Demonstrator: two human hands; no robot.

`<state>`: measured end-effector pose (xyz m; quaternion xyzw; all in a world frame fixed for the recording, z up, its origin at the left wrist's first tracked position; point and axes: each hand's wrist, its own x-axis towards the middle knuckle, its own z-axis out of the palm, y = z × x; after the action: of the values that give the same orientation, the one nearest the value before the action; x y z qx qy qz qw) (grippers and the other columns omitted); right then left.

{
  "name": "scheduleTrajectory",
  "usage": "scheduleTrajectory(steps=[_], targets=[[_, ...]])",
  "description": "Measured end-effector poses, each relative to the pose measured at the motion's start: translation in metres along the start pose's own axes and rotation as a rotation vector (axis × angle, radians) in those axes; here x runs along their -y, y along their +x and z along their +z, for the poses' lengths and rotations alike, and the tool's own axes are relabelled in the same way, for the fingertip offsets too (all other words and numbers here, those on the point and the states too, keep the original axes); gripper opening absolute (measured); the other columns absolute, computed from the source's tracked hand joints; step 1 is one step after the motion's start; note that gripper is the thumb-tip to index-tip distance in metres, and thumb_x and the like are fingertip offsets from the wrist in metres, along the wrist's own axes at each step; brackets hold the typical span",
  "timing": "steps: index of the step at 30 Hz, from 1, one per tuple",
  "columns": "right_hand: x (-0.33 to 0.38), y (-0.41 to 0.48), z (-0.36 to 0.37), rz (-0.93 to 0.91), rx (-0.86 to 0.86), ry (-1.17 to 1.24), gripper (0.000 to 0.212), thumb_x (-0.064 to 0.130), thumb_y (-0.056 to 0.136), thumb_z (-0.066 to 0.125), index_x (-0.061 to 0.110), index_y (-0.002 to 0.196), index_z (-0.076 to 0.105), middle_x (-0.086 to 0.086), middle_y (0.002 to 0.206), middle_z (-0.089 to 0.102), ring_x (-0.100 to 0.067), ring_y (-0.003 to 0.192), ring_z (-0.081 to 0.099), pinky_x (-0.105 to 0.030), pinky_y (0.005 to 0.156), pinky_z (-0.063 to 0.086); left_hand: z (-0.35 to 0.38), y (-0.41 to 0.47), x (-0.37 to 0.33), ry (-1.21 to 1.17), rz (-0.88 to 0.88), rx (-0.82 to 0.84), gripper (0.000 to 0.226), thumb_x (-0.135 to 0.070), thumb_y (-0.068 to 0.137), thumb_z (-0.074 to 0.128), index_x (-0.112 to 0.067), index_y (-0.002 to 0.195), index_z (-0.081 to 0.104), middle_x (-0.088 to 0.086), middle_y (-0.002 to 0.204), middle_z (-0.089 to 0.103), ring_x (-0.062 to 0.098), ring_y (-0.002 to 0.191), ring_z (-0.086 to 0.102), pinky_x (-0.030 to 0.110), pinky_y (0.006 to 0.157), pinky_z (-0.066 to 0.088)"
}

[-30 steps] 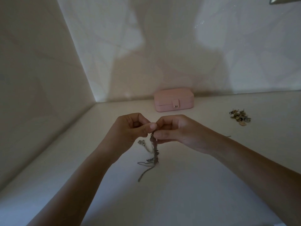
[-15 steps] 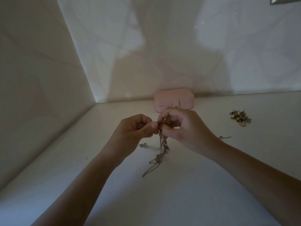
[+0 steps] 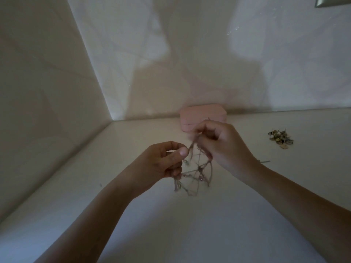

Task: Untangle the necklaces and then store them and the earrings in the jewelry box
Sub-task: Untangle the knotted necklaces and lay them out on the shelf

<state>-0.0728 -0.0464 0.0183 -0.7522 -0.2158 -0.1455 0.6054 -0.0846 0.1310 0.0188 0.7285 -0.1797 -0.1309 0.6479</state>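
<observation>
A tangle of thin silvery necklaces [image 3: 195, 173] hangs between my two hands above the white table [image 3: 190, 224]. My left hand [image 3: 163, 162] pinches some chain strands between thumb and fingers. My right hand [image 3: 222, 143], higher and farther back, pinches other strands and lifts them. The chains spread out in a loose web below the hands, and their lowest loops reach down near the tabletop. The pink jewelry box [image 3: 190, 118] stands closed against the back wall, partly hidden behind my right hand. A small pile of earrings [image 3: 281, 139] lies to the right.
The table sits in a corner, with a wall along the left side and another along the back. A short thin strand [image 3: 266, 161] lies on the table just right of my right wrist. A tiny speck [image 3: 100, 185] lies at the left.
My hands have drawn apart, the right one rising toward the box. The necklaces, a tight hanging bunch before, now spread into a loose web between them.
</observation>
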Motion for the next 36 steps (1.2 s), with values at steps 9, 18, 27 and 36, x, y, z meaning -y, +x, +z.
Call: scheduleTrajectory(steps=[9,18,27,36], targets=[[-0.001,0.015,-0.02,0.544,0.041,0.682,0.044,0.038,0.097,0.043,0.008,0.068,0.055,-0.005,0.046,0.049,-0.012,0.034,0.036,-0.022,0.044,0.046,-0.004,-0.001,-0.005,-0.08,0.027,-0.159,0.026,-0.032,0.081,0.058,-0.011,0.066,0.064,-0.006,0.045,0.03,0.009,0.042,0.036,0.027,0.08,0.052],[-0.01,0.023,-0.029,0.517,0.032,1.12,0.035,0.019,0.088,0.047,0.002,0.076,0.075,-0.01,0.065,0.067,-0.016,0.053,0.065,-0.029,0.062,0.06,-0.029,0.001,-0.009,-0.869,0.055,0.081,0.035,-0.008,0.054,0.084,-0.009,0.088,0.073,-0.008,0.047,0.024,0.003,0.036,0.017,0.012,0.025,0.027],[-0.018,0.024,-0.031,0.486,-0.032,0.941,0.02,0.01,0.077,0.057,0.009,0.091,0.071,-0.007,0.099,0.073,-0.002,0.035,0.036,-0.009,0.034,0.03,-0.039,-0.003,-0.012,-0.546,0.048,0.021,0.078,-0.051,0.044,0.092,-0.018,0.111,0.072,-0.007,0.063,0.047,-0.002,0.034,0.027,0.007,0.027,0.023],[-0.019,0.029,-0.04,0.431,-0.054,0.862,0.04,0.004,0.073,0.057,0.017,0.11,0.064,0.003,0.095,0.074,-0.001,0.037,0.041,-0.008,0.032,0.027,-0.055,0.0,-0.001,-0.397,-0.05,0.062,0.089,-0.09,0.058,0.015,-0.015,0.054,0.063,-0.002,0.054,0.046,0.002,0.034,0.029,0.009,0.03,0.024]])
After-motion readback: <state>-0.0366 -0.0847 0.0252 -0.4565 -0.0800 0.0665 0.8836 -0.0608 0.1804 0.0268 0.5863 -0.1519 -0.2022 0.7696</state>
